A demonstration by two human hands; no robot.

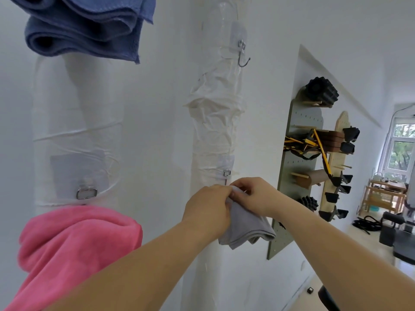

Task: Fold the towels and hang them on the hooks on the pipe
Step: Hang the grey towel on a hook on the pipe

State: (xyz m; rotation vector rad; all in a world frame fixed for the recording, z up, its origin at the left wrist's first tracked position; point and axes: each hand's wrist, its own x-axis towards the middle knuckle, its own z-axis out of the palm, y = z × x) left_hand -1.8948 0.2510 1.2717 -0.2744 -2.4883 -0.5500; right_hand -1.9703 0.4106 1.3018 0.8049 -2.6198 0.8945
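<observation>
A folded grey towel (244, 227) hangs from both my hands against the right white wrapped pipe (215, 122). My left hand (206, 209) grips its top edge from the left, and my right hand (253, 194) pinches the same edge from the right. They hold it just below the lower hook's metal ring (227, 173); the hook's tip is hidden behind my fingers. An upper hook (243, 58) on that pipe is bare. On the left pipe (76, 122), a pink towel (74, 243) hangs under a hook ring (86, 193), and a blue towel (85, 25) hangs higher up.
A grey-green pegboard (298, 153) and a wooden pegboard (336, 158) on the wall to the right carry black rollers, clamps and yellow-black straps. Farther right the room opens to a window (402, 151), wooden stools (381, 194) and dark equipment on the floor.
</observation>
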